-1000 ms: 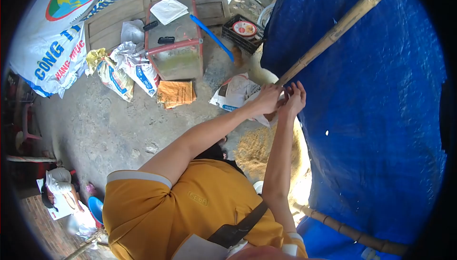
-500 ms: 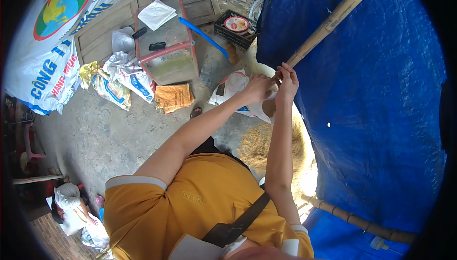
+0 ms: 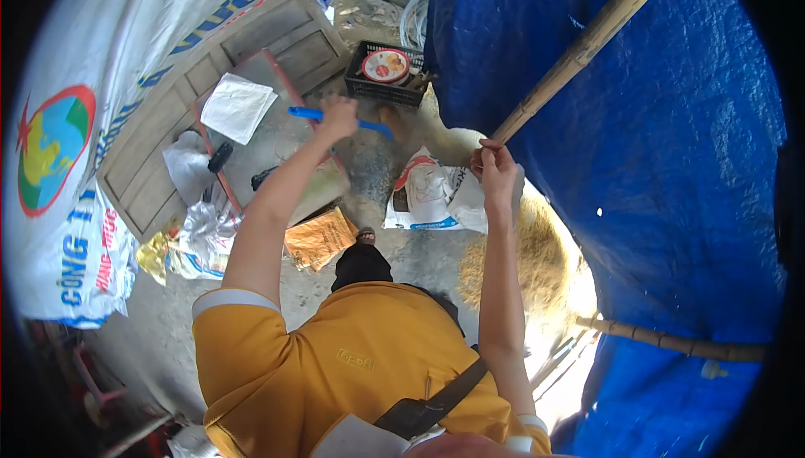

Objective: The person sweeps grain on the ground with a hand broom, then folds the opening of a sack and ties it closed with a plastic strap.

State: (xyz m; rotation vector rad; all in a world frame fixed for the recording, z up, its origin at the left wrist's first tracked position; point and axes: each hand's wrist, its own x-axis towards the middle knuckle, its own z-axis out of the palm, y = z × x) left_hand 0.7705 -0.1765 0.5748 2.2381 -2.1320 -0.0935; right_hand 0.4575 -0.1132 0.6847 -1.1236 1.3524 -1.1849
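Observation:
My left hand (image 3: 338, 119) is reached out over a red-framed box (image 3: 289, 156), its fingers closed around a blue curved bar (image 3: 375, 128). One end of the bar lies near a folded white cloth (image 3: 238, 108) on the box. My right hand (image 3: 498, 175) is closed at the lower end of a bamboo pole (image 3: 579, 57), which slants up along a blue tarp (image 3: 671, 165). Its fingertips are pinched together, and exactly what is between them is partly hidden. Just left of this hand, a white printed sack (image 3: 428, 194) rests on the floor.
A black crate (image 3: 381, 89) holding a round red-and-white lid stands at the back. An orange folded sack (image 3: 319, 238) lies by my foot. Brown grain-like material (image 3: 537, 248) is heaped at the right, above a second bamboo pole (image 3: 671, 337). A wooden panel (image 3: 277, 39) leans behind the box.
My left hand has left the pole end and moved left onto the blue bar. My right hand stays at the pole. The view has shifted, and the person at lower left is mostly out of sight.

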